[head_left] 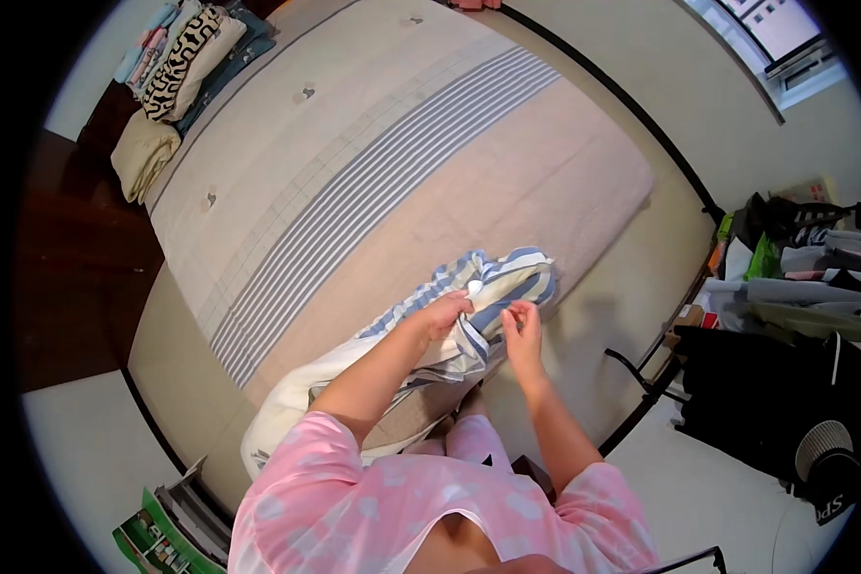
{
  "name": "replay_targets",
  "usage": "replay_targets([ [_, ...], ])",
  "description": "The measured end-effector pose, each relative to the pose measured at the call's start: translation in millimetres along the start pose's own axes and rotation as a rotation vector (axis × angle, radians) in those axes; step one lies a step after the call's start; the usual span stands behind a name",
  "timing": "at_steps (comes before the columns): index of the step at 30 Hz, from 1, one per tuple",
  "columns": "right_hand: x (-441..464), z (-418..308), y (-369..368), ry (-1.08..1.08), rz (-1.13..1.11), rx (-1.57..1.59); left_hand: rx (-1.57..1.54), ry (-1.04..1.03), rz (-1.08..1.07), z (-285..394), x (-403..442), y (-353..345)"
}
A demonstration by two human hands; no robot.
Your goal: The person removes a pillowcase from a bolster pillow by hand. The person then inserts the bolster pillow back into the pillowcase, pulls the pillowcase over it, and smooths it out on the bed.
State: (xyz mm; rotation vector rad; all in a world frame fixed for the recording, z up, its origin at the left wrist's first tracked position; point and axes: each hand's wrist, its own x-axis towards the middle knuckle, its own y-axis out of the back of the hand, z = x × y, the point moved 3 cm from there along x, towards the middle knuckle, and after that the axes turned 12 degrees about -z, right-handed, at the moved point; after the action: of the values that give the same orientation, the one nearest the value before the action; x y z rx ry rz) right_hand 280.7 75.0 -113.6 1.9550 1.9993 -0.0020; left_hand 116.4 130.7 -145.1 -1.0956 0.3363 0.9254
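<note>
A bunched blue-and-white striped cloth [531,270] with a gathered edge lies at the near side of the bed. My left hand [445,314] is closed on a fold of it, and a small white bit shows above the thumb. Close to the cloth's right side, my right hand [521,335] is raised with its fingers curled together in a pinch. Whatever it pinches, if anything, is too small to make out. Cream-white fabric [287,407] trails from the striped cloth toward my left arm, over the near edge of the bed.
The bed [421,201] has a pink-beige cover with a striped band. Folded bedding [177,67] is stacked at the far left by a dark wooden cabinet [86,258]. Clothes [784,383] hang on a rack at the right. A green box [143,536] stands at the lower left.
</note>
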Motion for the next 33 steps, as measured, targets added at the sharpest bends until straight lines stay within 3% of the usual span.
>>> replay_targets([
  [1, 8, -11, -3, 0.006, -0.006, -0.060, -0.004, -0.016, 0.078, -3, 2, -2],
  [2, 15, -22, -7, 0.011, -0.013, -0.120, -0.077, -0.090, -0.198, -16, 21, 7],
  [5, 36, -18, -16, 0.041, 0.004, -0.589, -0.252, -0.034, -0.407, -32, 50, 27],
  [6, 43, 5, -18, -0.027, -0.037, -0.452, -0.285, 0.029, -0.432, -19, 34, 15],
  [8, 57, 50, -18, -0.165, -0.114, -0.179, -0.098, 0.027, -0.245, -19, 45, 15],
  [10, 55, 46, -15, -0.247, -0.147, 0.212, 0.069, -0.021, -0.044, -20, 53, 10],
  [11, 54, 40, -14, -0.290, -0.158, 0.408, 0.056, -0.013, -0.052, -18, 54, 7],
  [14, 54, 37, -4, -0.255, -0.045, 0.505, 0.074, 0.025, -0.042, -12, 62, 3],
  [16, 53, 28, 4, -0.219, 0.019, 0.455, 0.456, 0.020, -0.006, -13, 75, 2],
  [17, 52, 21, 2, -0.134, -0.060, 0.359, 0.647, 0.017, 0.015, -14, 81, 0],
  [18, 49, 14, -3, -0.050, -0.139, 0.264, 0.536, -0.074, 0.055, -11, 89, -1],
  [20, 44, 2, -11, 0.157, -0.201, 0.024, 0.187, -0.014, 0.046, -5, 104, 7],
  [23, 38, 9, -5, 0.069, -0.282, -0.136, -0.187, -0.007, -0.117, -3, 108, 11],
  [25, 36, -2, -5, 0.141, -0.315, -0.343, -0.450, -0.063, -0.297, -6, 110, 22],
  [27, 35, -8, -8, 0.116, -0.407, -0.517, -0.368, -0.024, -0.220, -1, 101, 16],
  [30, 41, -5, -11, 0.173, -0.430, -0.465, -0.051, -0.037, -0.094, -1, 96, 5],
  [33, 50, 21, -7, 0.117, -0.351, -0.051, -0.116, -0.120, -0.214, 2, 101, 6],
])
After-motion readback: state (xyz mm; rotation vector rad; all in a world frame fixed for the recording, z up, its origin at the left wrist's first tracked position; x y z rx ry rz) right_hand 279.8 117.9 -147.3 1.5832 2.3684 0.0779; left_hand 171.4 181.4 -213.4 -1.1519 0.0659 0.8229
